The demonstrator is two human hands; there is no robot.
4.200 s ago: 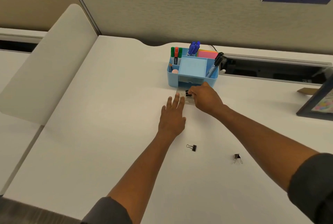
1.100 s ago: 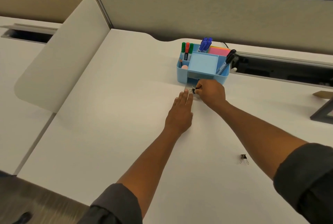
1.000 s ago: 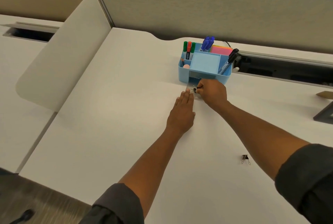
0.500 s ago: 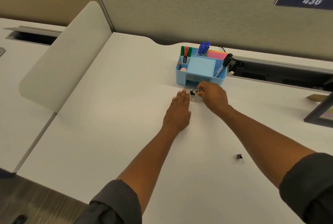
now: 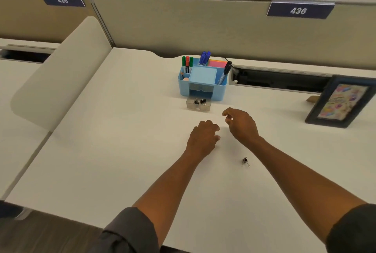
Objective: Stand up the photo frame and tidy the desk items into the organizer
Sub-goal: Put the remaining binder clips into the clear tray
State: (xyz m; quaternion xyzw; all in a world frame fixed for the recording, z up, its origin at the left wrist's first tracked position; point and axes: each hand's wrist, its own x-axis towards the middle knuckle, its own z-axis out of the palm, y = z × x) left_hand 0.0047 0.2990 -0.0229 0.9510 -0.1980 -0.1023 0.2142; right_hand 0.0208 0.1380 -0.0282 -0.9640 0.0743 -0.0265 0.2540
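A blue organizer (image 5: 219,92) stands at the back of the white desk, holding markers, pens and sticky notes. Its small clear drawer (image 5: 198,107) sits pulled out in front of it with two black binder clips (image 5: 199,101) inside. One more binder clip (image 5: 245,161) lies on the desk near my right forearm. My left hand (image 5: 203,139) hovers low over the desk with loosely curled fingers, holding nothing. My right hand (image 5: 241,124) is beside it, fingers relaxed and empty. The dark photo frame (image 5: 343,102) stands upright at the right.
A beige partition wall with signs 435 and 436 runs behind the desk. A cable slot (image 5: 278,80) opens right of the organizer. A curved beige divider panel (image 5: 61,77) rises at the left. The desk edge lies near my elbows.
My right hand let go of a binder clip in the clear drawer, and both hands drew back toward me. One clip that lay on the desk earlier is now in the drawer.
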